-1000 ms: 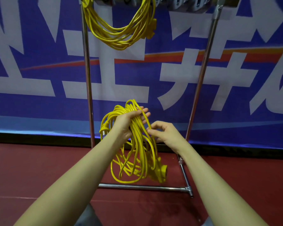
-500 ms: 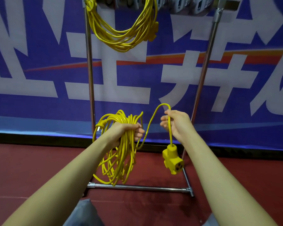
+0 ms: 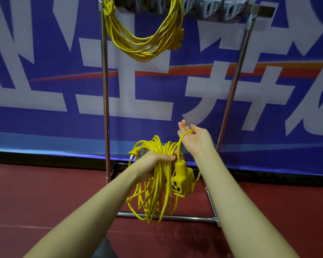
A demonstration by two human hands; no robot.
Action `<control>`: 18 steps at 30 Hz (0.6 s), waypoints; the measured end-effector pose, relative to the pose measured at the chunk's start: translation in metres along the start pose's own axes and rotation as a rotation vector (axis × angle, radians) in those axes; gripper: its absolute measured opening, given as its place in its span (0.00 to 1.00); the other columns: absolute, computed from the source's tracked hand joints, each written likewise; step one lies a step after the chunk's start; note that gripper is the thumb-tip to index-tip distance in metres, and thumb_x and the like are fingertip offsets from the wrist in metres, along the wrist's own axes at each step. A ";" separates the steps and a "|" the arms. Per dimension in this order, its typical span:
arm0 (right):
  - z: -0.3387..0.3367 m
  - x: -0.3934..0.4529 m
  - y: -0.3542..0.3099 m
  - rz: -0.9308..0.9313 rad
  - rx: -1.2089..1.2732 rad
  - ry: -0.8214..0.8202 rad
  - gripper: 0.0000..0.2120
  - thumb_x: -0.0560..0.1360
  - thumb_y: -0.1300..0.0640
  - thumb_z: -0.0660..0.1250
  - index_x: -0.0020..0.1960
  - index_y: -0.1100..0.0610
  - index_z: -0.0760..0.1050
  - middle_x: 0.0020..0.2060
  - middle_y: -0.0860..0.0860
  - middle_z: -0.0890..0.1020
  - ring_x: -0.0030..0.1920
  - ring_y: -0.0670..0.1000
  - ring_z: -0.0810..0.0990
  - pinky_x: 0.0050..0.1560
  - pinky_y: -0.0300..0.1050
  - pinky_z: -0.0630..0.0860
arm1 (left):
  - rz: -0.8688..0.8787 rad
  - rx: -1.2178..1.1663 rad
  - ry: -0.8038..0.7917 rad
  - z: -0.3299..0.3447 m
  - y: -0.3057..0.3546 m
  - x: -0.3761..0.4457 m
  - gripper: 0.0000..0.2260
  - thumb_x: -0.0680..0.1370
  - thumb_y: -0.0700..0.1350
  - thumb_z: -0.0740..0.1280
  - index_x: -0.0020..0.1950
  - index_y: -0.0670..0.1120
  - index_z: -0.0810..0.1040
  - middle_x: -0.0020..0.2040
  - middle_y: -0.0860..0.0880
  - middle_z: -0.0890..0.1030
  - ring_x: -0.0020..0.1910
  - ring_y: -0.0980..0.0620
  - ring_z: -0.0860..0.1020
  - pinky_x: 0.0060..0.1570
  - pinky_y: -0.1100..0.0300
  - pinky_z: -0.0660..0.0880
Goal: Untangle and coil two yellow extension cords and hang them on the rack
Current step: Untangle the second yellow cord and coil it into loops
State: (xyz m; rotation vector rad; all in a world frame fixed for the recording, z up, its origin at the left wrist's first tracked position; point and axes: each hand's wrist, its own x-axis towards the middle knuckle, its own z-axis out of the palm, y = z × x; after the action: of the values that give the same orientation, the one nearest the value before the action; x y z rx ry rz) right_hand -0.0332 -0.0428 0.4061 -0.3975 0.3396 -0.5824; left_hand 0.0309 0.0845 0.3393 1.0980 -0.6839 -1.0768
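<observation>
Left hand (image 3: 153,162): grip closed round the gathered top of the second cord; fingers curl over the bundled strands.
Second cord (image 3: 157,187): yellow coil, loops hanging below the left hand down to the rack's lower bar; not yet on the rack.
Plug (image 3: 133,152): yellow, metal prongs visible, protruding at the left of the bundle, just beside the left hand.
Socket block (image 3: 182,181): yellow, dark outlet holes facing the viewer; hangs against the right side of the coil, just below the left hand's fingers.
Right hand (image 3: 194,136): palm up, fingers relaxed and mostly straight; grip loose, nearly fully open. The cord's tail arches from the socket block up across the palm.
Floor (image 3: 45,202): dark red.
Rack (image 3: 105,108): two chrome uprights, a lower crossbar near the floor, a top rail carrying a row of grey hooks.
First cord (image 3: 144,40): yellow coil, hung from the hooks at the left end of the top rail, well above the hands.
Banner (image 3: 45,71): blue, with a red-orange stripe and large white characters, cropped and only partly legible. No brand marking legible on either cord.
</observation>
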 end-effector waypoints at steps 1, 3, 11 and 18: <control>-0.001 0.000 -0.003 -0.007 -0.058 0.008 0.17 0.83 0.62 0.49 0.70 0.65 0.62 0.65 0.60 0.74 0.69 0.59 0.69 0.70 0.50 0.61 | -0.006 -0.003 -0.015 0.003 -0.001 0.001 0.11 0.70 0.39 0.68 0.50 0.43 0.84 0.47 0.44 0.83 0.45 0.48 0.82 0.53 0.53 0.77; -0.004 0.000 -0.008 -0.017 -0.185 0.013 0.12 0.83 0.63 0.50 0.62 0.65 0.68 0.67 0.60 0.72 0.69 0.59 0.69 0.70 0.49 0.61 | -0.013 -0.014 -0.039 0.011 -0.001 0.002 0.10 0.71 0.38 0.67 0.49 0.43 0.84 0.43 0.46 0.83 0.42 0.51 0.82 0.47 0.57 0.78; -0.023 -0.012 -0.033 -0.222 -0.831 0.172 0.06 0.75 0.59 0.69 0.41 0.60 0.76 0.37 0.54 0.79 0.33 0.50 0.76 0.32 0.41 0.72 | -0.025 -0.138 -0.129 0.016 0.003 0.009 0.11 0.74 0.41 0.62 0.39 0.44 0.84 0.43 0.46 0.84 0.48 0.50 0.82 0.53 0.53 0.77; -0.055 -0.005 -0.027 -0.520 -1.415 0.153 0.14 0.72 0.49 0.72 0.40 0.59 0.74 0.34 0.52 0.75 0.35 0.50 0.73 0.35 0.41 0.69 | -0.029 -0.132 -0.093 0.015 0.022 0.009 0.07 0.72 0.38 0.64 0.38 0.42 0.81 0.29 0.48 0.73 0.36 0.49 0.81 0.40 0.56 0.79</control>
State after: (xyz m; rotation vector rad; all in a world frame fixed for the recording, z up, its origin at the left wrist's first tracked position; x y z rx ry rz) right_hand -0.0721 -0.0750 0.3717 -1.8464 0.7866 -0.8123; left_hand 0.0287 0.0718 0.3649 0.9520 -0.6623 -1.1869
